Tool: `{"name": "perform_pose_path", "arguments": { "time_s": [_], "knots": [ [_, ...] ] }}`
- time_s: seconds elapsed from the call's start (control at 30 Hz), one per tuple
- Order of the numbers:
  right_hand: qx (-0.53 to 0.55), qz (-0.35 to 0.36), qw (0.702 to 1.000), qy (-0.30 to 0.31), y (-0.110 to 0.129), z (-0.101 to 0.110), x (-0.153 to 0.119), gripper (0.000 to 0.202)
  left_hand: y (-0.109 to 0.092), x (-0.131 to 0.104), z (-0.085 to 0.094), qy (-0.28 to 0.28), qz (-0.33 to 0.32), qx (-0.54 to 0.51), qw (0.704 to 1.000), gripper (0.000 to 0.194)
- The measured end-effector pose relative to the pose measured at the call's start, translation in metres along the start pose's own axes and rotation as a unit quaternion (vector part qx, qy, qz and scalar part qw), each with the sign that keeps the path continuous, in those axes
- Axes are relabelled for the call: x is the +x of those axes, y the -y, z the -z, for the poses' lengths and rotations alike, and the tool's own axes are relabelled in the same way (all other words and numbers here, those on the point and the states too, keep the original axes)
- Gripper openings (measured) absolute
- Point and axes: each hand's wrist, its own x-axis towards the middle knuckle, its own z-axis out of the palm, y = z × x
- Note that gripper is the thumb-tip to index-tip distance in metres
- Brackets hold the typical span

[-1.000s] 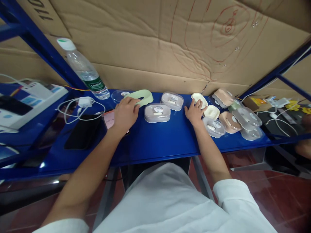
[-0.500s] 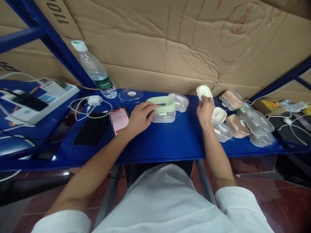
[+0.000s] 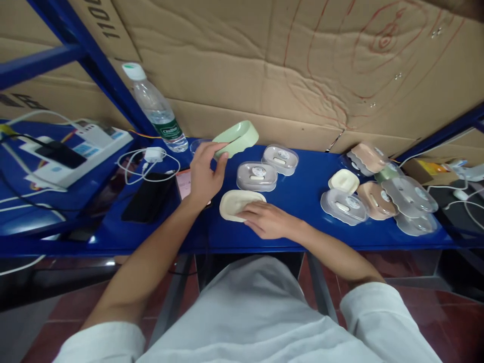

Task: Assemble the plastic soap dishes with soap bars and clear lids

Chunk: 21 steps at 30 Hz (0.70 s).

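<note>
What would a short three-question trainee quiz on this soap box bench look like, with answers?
1. True or false: the left hand holds the green soap box shell up off the blue shelf.
2. Multiple choice: the right hand rests on A) the water bottle, B) the cream tray, C) the black phone.
3. Fill in: the closed box with the clear lid lies just ___ the cream tray, towards the cardboard wall.

Key: 1 true; 2 B; 3 behind.
</note>
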Motion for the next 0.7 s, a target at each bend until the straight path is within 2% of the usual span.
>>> {"name": "perform_pose_path", "arguments": {
  "time_s": [0.07, 0.2, 0.3, 0.37, 0.47, 0.53, 0.6, 0.7],
  "knots": [
    [0.000, -0.027, 1.000, 0.007, -0.010, -0.002, 0.000, 0.031, -0.003, -0.003, -0.002, 0.038, -0.020, 0.008, 0.999, 0.030],
    [-0.015, -0.095, 0.995, -0.033, -0.037, 0.005, -0.005, 0.026, -0.008, -0.010, -0.008, 0.136, -0.078, 0.034, 0.987, 0.030],
    [-0.040, -0.153, 0.985, -0.065, -0.052, 0.015, -0.010, 0.029, -0.009, -0.014, -0.010, 0.170, -0.109, 0.038, 0.979, 0.031],
    [-0.067, -0.212, 0.971, -0.093, -0.056, 0.023, -0.013, 0.037, -0.009, -0.015, -0.009, 0.180, -0.118, 0.039, 0.976, 0.032],
    [-0.094, -0.320, 0.930, -0.154, -0.058, 0.033, -0.017, 0.057, -0.012, -0.014, -0.006, 0.208, -0.128, 0.031, 0.969, 0.033],
    [-0.079, -0.360, 0.911, -0.185, -0.058, 0.036, -0.019, 0.061, -0.013, -0.013, -0.003, 0.238, -0.138, 0.024, 0.961, 0.034],
    [-0.052, -0.348, 0.915, -0.197, -0.058, 0.037, -0.019, 0.066, -0.014, -0.012, -0.002, 0.271, -0.143, 0.023, 0.952, 0.034],
    [-0.041, -0.258, 0.952, -0.158, -0.058, 0.033, -0.020, 0.069, -0.014, -0.012, -0.002, 0.318, -0.137, 0.030, 0.938, 0.033]
  ]
}}
